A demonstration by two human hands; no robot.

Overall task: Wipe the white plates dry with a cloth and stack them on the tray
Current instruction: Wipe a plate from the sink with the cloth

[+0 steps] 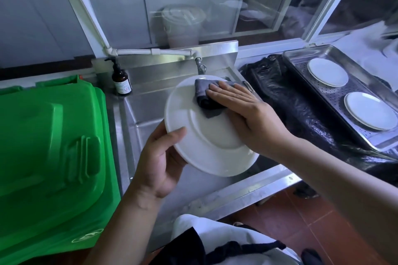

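Left hand [160, 158] grips the plate [206, 135] rim — right fingers [224, 92] press flat on the cloth [203, 94].

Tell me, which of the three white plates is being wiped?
The large plate held over the sink, grey cloth pressed on it; the other two lie in the metal tray.

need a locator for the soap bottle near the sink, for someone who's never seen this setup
Start at the steel sink in the middle, with the green bin lid to its left. On the sink's back-left corner, just beyond the lid, stands the soap bottle: the only dark brown glass thing there, upright, with a black pump top and a white label.
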